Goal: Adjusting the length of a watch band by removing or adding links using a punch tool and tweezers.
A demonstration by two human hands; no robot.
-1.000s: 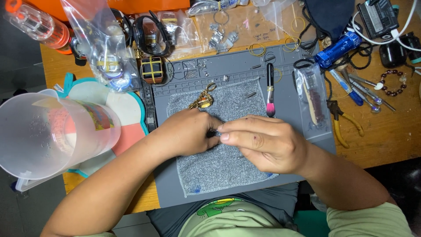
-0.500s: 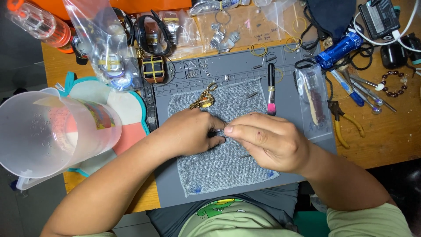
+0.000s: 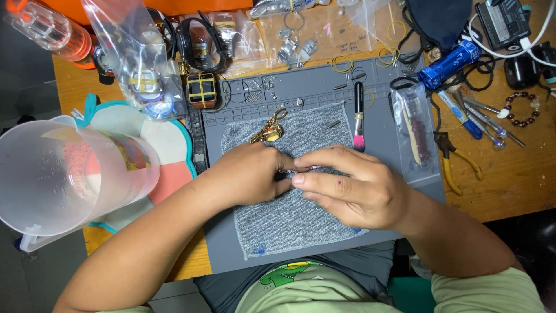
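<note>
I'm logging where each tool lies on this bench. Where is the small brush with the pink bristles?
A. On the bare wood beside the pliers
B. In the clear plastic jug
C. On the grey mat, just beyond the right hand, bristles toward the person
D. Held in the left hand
C: the brush lies on the grey mat, its pink tip just above the right hand, touching neither hand.

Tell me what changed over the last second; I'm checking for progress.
Hardly anything. The left hand and right hand stay pressed together over the grey cloth, pinching a small dark piece between them. The brush and gold chain have not moved.
</note>
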